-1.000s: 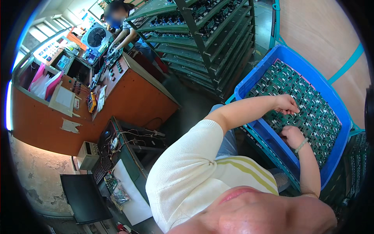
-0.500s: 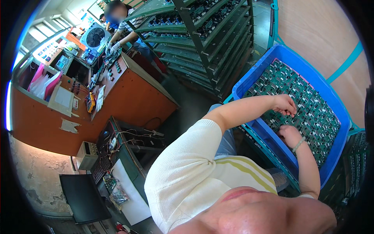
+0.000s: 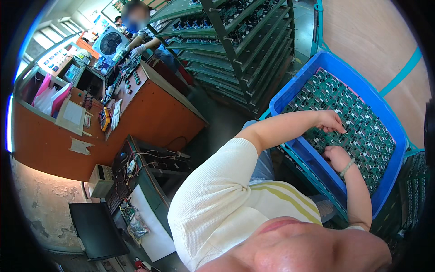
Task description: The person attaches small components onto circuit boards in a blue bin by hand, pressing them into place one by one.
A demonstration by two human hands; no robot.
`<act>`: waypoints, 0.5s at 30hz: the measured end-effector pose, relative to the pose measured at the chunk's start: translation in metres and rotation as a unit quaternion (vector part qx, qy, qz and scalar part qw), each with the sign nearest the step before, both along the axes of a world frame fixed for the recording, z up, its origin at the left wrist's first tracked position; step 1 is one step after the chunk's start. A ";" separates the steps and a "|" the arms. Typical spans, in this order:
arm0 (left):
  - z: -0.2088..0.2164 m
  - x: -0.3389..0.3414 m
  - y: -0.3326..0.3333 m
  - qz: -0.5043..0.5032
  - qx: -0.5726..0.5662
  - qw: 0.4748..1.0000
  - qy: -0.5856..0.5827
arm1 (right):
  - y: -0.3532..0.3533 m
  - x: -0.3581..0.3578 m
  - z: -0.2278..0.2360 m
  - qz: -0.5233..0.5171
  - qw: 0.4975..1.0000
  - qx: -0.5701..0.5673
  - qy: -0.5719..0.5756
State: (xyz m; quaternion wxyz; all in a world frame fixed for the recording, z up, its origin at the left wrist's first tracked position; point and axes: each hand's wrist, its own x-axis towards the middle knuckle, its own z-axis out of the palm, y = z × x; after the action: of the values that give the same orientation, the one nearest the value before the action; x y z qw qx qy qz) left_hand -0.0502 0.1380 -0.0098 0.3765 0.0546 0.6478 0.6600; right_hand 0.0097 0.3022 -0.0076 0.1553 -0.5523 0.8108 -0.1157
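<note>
In front of me on the right is a blue plastic bin (image 3: 393, 179), its inside covered with green circuit boards (image 3: 369, 122) that carry many small white and black components. My left hand (image 3: 331, 122) reaches across over the boards. Its thumb and fingers come together in a pinch at a tiny pale part, too small to name. Just nearer, my right hand (image 3: 337, 158), with a beaded bracelet (image 3: 348, 167) at the wrist, is curled low at the boards' near edge. Its fingertips are hidden, so whatever they grip cannot be made out.
Beyond stands a green metal rack (image 3: 244, 59) stacked with board trays. On the left is an orange-brown workbench (image 3: 149, 122), where a gloved person (image 3: 140, 47) works. A side table (image 3: 149, 222) holds cables and a white sheet. A wooden panel (image 3: 371, 41) rises behind the bin.
My left fingertips have shifted slightly right and down over the boards, the fingers straighter. My right hand stays in place. The person at the workbench has moved their hands slightly.
</note>
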 end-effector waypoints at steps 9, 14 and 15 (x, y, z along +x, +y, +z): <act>-0.001 0.001 0.001 -0.012 -0.049 0.998 0.031 | 0.002 -0.002 -0.003 -0.005 0.998 -0.028 -0.053; -0.011 0.000 -0.009 -0.027 -0.071 0.993 0.096 | 0.000 -0.005 0.000 -0.012 0.995 -0.069 -0.075; -0.013 0.002 -0.013 -0.041 -0.081 0.978 0.185 | 0.000 -0.005 0.002 -0.013 0.994 -0.070 -0.083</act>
State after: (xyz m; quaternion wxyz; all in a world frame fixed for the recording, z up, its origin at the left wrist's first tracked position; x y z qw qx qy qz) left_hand -0.0481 0.1253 -0.0224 0.2798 0.1716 0.7549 0.5678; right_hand 0.0046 0.3020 -0.0056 0.1820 -0.5393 0.7923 -0.2197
